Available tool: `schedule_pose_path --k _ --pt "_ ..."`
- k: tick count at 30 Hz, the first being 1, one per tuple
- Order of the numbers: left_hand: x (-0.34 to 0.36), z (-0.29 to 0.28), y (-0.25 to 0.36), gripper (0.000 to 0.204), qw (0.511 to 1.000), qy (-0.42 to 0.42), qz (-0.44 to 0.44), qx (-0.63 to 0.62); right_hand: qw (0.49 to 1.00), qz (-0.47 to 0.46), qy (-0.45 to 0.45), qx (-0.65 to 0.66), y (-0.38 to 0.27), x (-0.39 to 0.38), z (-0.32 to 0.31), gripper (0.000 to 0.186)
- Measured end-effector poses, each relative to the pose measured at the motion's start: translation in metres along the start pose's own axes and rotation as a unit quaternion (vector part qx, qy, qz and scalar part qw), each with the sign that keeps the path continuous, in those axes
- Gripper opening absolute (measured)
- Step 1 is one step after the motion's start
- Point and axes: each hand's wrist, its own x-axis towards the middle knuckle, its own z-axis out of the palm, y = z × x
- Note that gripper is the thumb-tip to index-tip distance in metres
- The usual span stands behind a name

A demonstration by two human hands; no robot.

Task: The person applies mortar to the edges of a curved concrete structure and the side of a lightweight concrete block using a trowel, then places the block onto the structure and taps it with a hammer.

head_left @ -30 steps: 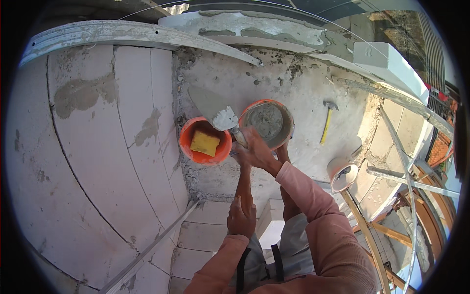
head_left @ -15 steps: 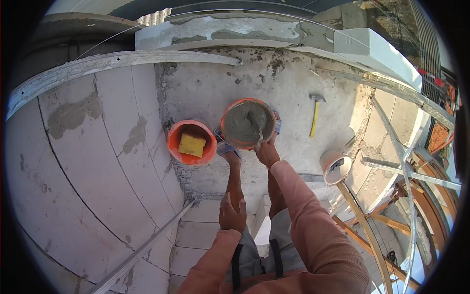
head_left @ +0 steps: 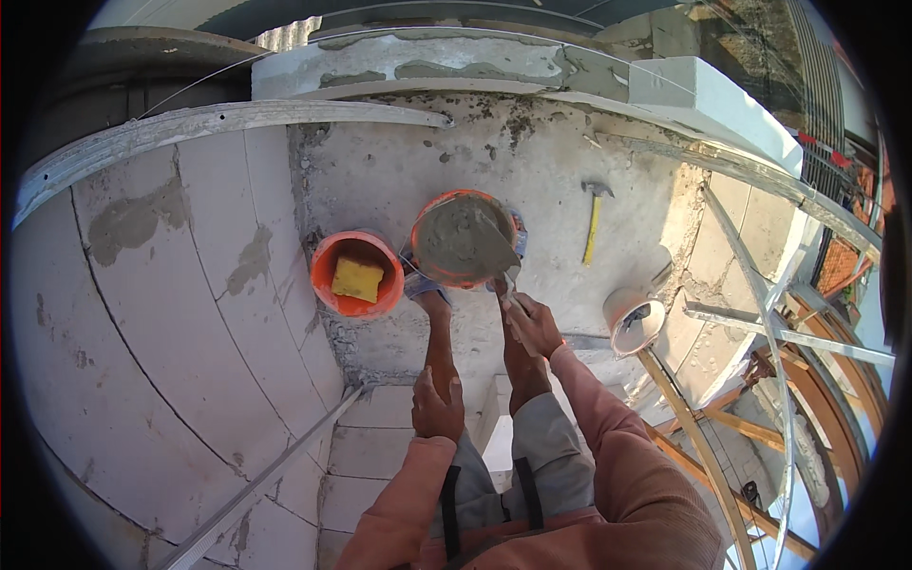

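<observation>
My right hand (head_left: 534, 328) is closed around the handle of a trowel (head_left: 496, 245). The trowel's broad, mortar-smeared blade lies over the right side of an orange bucket of grey mortar (head_left: 456, 236), which stands between my feet. My left hand (head_left: 437, 406) is by my left leg, fingers apart and nothing in it. Left of the mortar stands a second orange bucket (head_left: 317, 277) with a yellow sponge-like block (head_left: 357, 278) inside.
A yellow-handled hammer (head_left: 592, 228) lies on the concrete floor to the right. Near it a whitish bucket (head_left: 622, 312) is tipped toward me. Pale block walls (head_left: 142, 332) rise at left, with a low block wall (head_left: 427, 65) ahead. Metal bars (head_left: 750, 256) and timber (head_left: 693, 418) cross at right.
The trowel has come up out of the mortar, its blade now showing. My right hand has drawn back toward me with it. The whole view has shifted slightly.
</observation>
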Motion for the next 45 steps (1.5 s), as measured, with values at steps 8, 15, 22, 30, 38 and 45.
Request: schedule_pose_path --k 8,15,22,30,38,45 --pt "-0.003 0.012 0.001 0.063 0.999 -0.003 -0.033 -0.005 0.869 -0.362 0.2 -0.271 -0.103 0.124 -0.004 0.048" --pt "-0.006 0.018 0.003 0.068 1.0 0.007 -0.022 0.001 0.789 -0.466 0.242 -0.319 -0.189 0.213 -0.004 0.042" --pt "-0.011 0.032 0.01 0.067 1.0 0.024 -0.002 -0.004 0.717 -0.483 0.227 -0.448 -0.191 0.276 -0.02 0.041" --pt "-0.008 0.032 0.016 0.068 0.999 0.024 0.015 -0.023 0.704 -0.41 0.172 -0.555 -0.152 0.218 -0.114 0.039" --pt "-0.004 0.027 0.023 0.066 0.999 0.04 0.018 0.003 0.86 -0.283 -0.008 -0.425 -0.038 0.056 -0.135 0.045" --pt "-0.004 0.023 0.022 0.067 0.999 0.026 0.023 0.019 0.88 -0.06 -0.047 -0.468 0.021 0.079 -0.054 0.047"
